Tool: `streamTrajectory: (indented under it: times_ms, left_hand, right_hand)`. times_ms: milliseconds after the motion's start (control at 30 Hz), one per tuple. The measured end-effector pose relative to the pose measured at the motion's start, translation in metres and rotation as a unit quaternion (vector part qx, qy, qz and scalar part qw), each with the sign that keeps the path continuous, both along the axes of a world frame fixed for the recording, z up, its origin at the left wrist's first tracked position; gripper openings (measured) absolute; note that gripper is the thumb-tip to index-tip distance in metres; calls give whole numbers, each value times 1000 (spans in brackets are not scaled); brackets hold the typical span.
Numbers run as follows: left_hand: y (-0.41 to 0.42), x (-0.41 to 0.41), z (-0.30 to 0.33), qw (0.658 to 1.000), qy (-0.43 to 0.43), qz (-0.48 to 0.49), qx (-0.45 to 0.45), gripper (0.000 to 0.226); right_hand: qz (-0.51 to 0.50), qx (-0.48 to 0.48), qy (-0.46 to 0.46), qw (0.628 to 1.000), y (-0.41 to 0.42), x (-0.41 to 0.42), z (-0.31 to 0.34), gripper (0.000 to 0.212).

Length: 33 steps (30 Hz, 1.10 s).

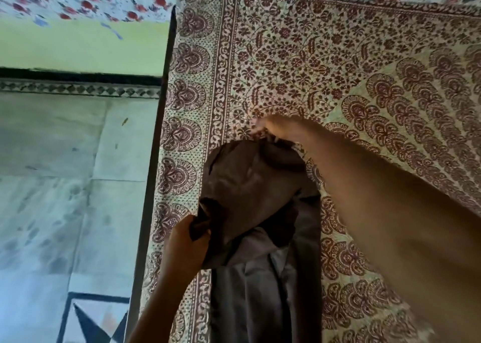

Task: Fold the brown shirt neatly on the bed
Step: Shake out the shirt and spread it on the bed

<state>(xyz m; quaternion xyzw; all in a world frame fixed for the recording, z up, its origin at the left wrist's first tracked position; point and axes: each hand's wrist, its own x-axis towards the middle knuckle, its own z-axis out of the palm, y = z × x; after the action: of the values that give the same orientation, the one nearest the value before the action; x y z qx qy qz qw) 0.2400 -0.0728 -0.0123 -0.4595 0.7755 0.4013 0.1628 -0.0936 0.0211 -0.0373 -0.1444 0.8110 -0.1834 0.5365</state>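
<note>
Shirt axis: I see the brown shirt (250, 186) lying lengthwise, away from me.
Right hand (268, 129): pinches far end.
Left hand (186, 243): grips near-left edge, nearer.

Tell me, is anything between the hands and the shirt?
Nothing visible. The left hand grips the shirt at its near left edge, and the right hand holds its far end. The shirt lies on the bed.

head-worn view, looking steeply down, close
</note>
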Motion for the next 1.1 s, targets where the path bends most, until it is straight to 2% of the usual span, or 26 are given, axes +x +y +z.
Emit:
streamTrajectory:
  times_ms: [100,167,233,267,333,367,467,533,600,733,800,867,933,967,1033,1100]
  left_hand:
    - [-5,12,10,1000,5,-13,-10,8]
    - [-8,17,20,1000,14,-20,-11,5]
    - [-11,21,37,999,28,-28,-10,12]
    - [-12,21,48,998,38,-39,-12,16]
    - [-14,21,73,997,51,-58,-17,8]
    - [-14,20,88,996,58,-66,-22,5]
    - [-4,20,137,989,103,-92,-56,9]
    - [1,22,170,980,144,-100,-89,15]
    - [10,27,212,970,187,-101,-116,22]
    - [22,34,293,942,263,-107,-177,26]
    - [29,36,331,927,294,-108,-206,31]
    - [36,33,364,911,326,-115,-227,30]
    - [50,30,397,902,346,-129,-225,29]
    - [59,27,412,897,350,-141,-228,28]
    - [79,23,437,876,363,-189,-254,21]
    - [105,24,459,850,382,-226,-284,12]
  right_hand:
    - [118,41,51,991,12,17,8,32]
    - [145,34,68,987,26,31,15,31]
    - [83,-33,102,991,46,51,32,29]
    - [15,-94,115,989,56,62,45,27]
    - [-123,-207,135,961,76,92,82,40]
    - [-146,-235,169,946,88,109,103,41]
    - [-99,-263,302,911,121,158,172,18]
    - [-95,-312,349,879,143,185,219,16]
    - [-145,-317,380,857,166,212,270,21]
    - [-244,-283,439,817,219,254,351,16]
    - [-262,-281,399,833,246,272,391,20]
    - [-241,-292,299,876,275,289,425,37]
    - [-185,-224,236,927,308,308,455,78]
    - [-146,-166,236,946,323,317,466,91]
    - [-70,-30,254,964,348,327,478,92]
    - [-44,55,287,955,377,331,487,79]
